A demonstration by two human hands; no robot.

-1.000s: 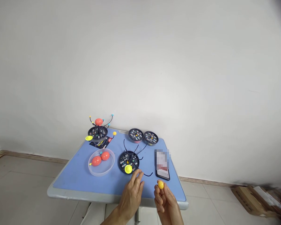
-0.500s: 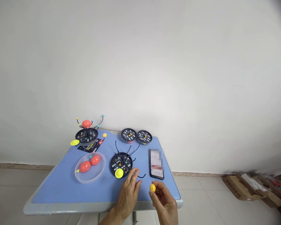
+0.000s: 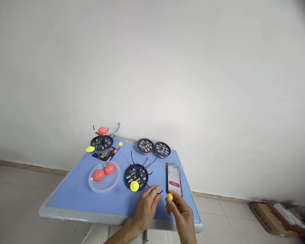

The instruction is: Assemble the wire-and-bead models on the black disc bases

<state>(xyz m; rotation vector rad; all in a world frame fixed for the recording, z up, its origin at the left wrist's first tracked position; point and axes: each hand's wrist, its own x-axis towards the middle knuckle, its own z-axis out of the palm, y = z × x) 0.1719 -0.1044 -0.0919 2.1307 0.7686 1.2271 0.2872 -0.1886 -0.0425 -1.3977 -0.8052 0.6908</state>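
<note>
My right hand [image 3: 181, 210] pinches a small yellow ball [image 3: 169, 196] at its fingertips, just above the near right part of the blue table [image 3: 73, 200]. My left hand [image 3: 146, 206] rests flat on the table, its fingertips at the curved end of a black wire arm [image 3: 158, 192]. That wire arm comes from a round black base [image 3: 136, 174] that holds several thin black arms and a yellow-green disc [image 3: 134, 186].
A phone [image 3: 174, 178] lies right of the black base. A clear dish [image 3: 104, 176] holds two orange balls. A finished model [image 3: 102, 141] with coloured balls stands at the far left. Two black round discs [image 3: 154, 147] sit at the far edge. Cardboard boxes [image 3: 274, 217] lie on the floor at right.
My right hand has carried the yellow ball a little up and towards the wire arm's end. My left hand's fingertips stay at the wire. The view has shifted slightly.
</note>
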